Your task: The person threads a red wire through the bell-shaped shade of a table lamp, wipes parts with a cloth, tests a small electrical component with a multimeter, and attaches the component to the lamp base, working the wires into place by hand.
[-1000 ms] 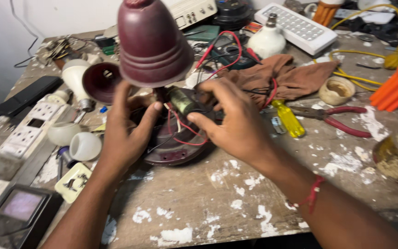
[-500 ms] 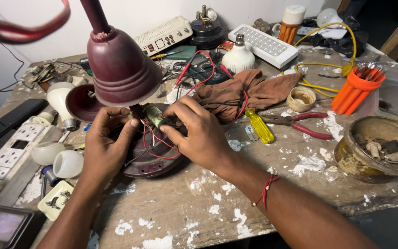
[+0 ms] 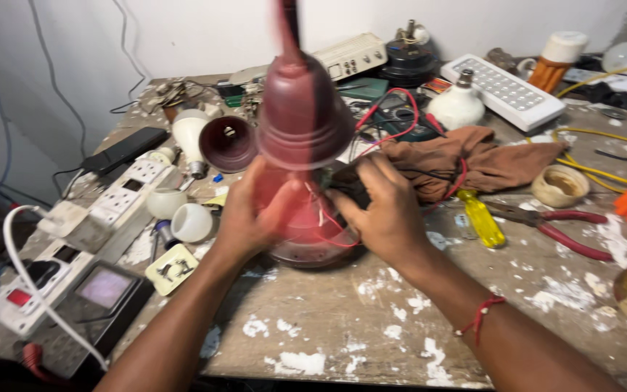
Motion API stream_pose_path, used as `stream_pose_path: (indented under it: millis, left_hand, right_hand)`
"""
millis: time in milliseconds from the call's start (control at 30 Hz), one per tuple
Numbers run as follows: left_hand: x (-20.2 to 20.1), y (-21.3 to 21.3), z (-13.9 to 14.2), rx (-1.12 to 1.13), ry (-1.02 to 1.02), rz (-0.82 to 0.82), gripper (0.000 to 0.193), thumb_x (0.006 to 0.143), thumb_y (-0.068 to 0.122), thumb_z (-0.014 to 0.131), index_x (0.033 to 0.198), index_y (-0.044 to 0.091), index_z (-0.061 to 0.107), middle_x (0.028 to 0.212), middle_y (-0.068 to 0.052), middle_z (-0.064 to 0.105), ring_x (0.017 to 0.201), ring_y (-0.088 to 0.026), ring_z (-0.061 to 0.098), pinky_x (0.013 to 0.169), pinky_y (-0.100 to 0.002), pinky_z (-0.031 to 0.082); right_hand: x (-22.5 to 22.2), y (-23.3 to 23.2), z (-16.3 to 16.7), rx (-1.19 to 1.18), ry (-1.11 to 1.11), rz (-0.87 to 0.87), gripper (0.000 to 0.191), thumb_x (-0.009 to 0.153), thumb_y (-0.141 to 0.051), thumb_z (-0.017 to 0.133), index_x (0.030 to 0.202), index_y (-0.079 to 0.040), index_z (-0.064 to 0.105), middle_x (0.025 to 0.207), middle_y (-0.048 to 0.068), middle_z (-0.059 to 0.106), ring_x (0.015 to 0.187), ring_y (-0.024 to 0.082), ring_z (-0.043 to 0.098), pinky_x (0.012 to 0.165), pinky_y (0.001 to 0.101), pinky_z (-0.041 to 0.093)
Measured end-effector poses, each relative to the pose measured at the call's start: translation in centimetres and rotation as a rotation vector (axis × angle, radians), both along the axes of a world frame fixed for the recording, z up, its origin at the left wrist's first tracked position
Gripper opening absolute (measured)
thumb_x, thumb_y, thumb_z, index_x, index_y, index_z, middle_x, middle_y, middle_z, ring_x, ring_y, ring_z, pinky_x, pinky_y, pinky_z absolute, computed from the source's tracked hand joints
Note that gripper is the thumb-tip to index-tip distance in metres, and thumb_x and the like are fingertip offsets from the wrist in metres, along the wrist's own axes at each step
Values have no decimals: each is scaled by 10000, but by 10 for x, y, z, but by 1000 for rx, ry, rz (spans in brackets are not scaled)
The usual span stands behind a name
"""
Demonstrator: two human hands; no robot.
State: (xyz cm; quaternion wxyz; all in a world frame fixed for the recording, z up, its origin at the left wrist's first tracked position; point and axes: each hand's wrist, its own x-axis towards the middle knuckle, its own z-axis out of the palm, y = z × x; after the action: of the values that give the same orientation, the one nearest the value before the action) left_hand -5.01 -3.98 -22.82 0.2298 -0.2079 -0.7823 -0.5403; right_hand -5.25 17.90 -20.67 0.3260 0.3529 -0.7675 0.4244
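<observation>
A maroon bell-shaped fan canopy (image 3: 304,120) on a rod stands blurred in the middle of the workbench. Below it lies a dark maroon round fan body (image 3: 310,243) with red and white wires (image 3: 332,229) across it. My left hand (image 3: 252,210) presses against the left side of that body. On the right, my right hand (image 3: 379,207) grips a dark part at the body's top, where the wires end. A red thread circles my right wrist (image 3: 479,317).
A brown cloth (image 3: 473,161), yellow screwdriver (image 3: 482,219) and red pliers (image 3: 560,231) lie right of my hands. Left are a second maroon cup (image 3: 228,143), white bulbs (image 3: 190,221), power strips (image 3: 114,207) and a small meter (image 3: 103,289). The bench front edge (image 3: 371,377) is close.
The view has tilted and shifted left. Both hands stay on the fan body; my left hand has slid up its side, and the bell canopy now swings blurred above them.
</observation>
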Motion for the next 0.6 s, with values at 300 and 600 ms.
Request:
stream_pose_path:
  millis: [300,600]
  left_hand:
    - [4,-7,5,-67,67,41,274,968,142,730,1176,15,605,1038,-99,758,976,-158,730,869,-314,571]
    - [7,-12,9,-98,101,-5,254,996,159,698,1204,21,650,1085,-111,734,986,-182,717,876,-325,561]
  right_hand:
    - [0,-1,2,56,-23,-27,233,845,-50,803,1007,12,648,932,132,674,853,290,693,749,392,525]
    - [4,-3,6,83,-49,-2,180,842,-27,793,979,17,684,938,123,713,846,229,706,741,344,531]
